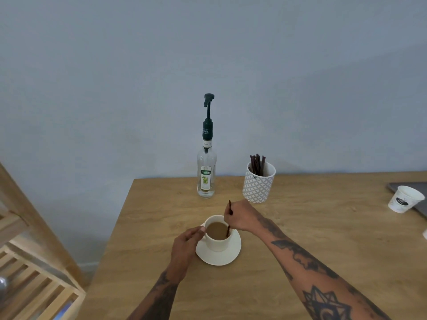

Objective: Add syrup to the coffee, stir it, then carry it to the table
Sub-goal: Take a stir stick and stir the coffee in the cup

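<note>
One desk carries everything. One syrup bottle stands well beyond the fingers, likely parked after pumping. One patterned cup of spare sticks sits just past the right hand. One coffee cup rests on one saucer; the left hand pinches its handle, probably to steady it. Right fingers pinch one stirrer, dipped in the coffee.
</note>
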